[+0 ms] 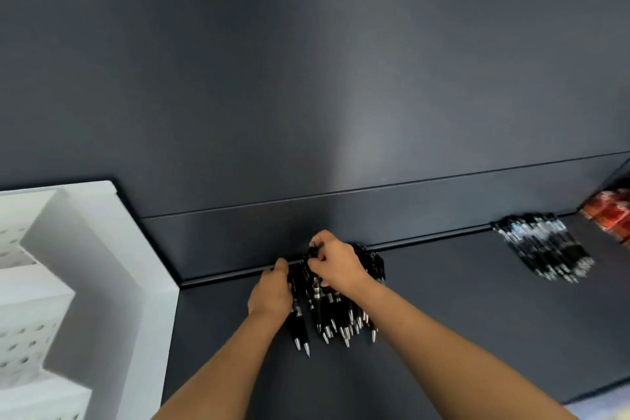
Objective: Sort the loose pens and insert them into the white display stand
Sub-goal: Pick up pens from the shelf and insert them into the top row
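Pens lie in a black heap at lower centre of the frame, silver tips pointing down-frame, their top ends against the low rail where the tabletop meets the back panel. Your left hand cups the heap's left edge with curled fingers, the tips hidden among the barrels. Your right hand lies over the top of the heap, its fingers narrowed to a pinch on the upper end of one of the pens. By my reading you are at the gathering and sorting stage, with nothing yet headed for the stand, which fills the lower left of the frame, white and perforated. Square the heap against the rail so the ends line up, and use the left hand as a fence so barrels do not roll out. Lift only a small bunch, all tips the same way, so it can be fed into the stand's holes cleanly. A second pile waits well apart at right of the frame, also by the rail, just beside blurred red packs at the right edge. Tabletop and panel are smooth, dark grey and faintly glossy, so expect loose barrels to slide and roll.
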`<state>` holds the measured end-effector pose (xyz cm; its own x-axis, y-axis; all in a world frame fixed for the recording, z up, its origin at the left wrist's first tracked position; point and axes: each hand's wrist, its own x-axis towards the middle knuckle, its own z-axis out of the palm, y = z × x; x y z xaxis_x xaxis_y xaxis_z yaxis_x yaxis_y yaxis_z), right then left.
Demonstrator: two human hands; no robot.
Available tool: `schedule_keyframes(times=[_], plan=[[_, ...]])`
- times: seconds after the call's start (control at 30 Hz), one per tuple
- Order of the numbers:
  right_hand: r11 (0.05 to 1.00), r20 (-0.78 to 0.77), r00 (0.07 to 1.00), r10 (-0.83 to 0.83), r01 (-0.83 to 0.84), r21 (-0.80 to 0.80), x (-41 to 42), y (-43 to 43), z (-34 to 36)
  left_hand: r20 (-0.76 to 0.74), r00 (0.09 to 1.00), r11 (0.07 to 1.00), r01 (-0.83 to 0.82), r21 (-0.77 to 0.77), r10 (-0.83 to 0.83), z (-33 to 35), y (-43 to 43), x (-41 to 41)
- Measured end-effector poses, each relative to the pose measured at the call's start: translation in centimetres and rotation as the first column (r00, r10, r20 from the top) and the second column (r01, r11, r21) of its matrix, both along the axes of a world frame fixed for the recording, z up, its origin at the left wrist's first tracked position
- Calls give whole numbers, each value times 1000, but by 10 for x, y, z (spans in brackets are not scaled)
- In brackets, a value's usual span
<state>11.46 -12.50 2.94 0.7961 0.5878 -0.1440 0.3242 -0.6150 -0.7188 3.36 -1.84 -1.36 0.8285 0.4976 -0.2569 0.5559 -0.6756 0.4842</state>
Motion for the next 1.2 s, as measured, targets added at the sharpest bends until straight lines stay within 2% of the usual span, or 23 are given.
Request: schedule_keyframes(times=[0.23,0.37,0.53,0.63,0.7,0.83,1.03,1.13,1.2], plan=[[988,-15,1000,25,-22,155,-7,-7,7,33,985,981,-162,-111,167,6,-5,-19],[966,-59,997,52,-35,255,-14,-7,17,202,944,953,-217,-211,260,18,-3,-35],[905,-117,987,108,-49,422,-34,7,33,434,807,895,-246,-371,401,46,-5,-57],[851,-121,984,132,-50,523,-53,23,49,534,712,877,-258,-404,456,70,-1,-78],[816,-135,978,157,-51,576,-68,35,66,583,656,874,-298,-383,479,90,6,-95],[748,-118,960,255,-119,653,-102,64,105,720,570,906,-369,-208,397,131,27,-135],[662,-158,873,461,-219,717,-162,106,152,837,455,880,-471,-65,306,178,71,-202],[636,-162,852,498,-232,736,-188,127,169,861,427,859,-512,-21,276,194,95,-232],[633,-142,863,485,-234,738,-204,144,178,854,439,849,-528,-6,279,203,115,-252]])
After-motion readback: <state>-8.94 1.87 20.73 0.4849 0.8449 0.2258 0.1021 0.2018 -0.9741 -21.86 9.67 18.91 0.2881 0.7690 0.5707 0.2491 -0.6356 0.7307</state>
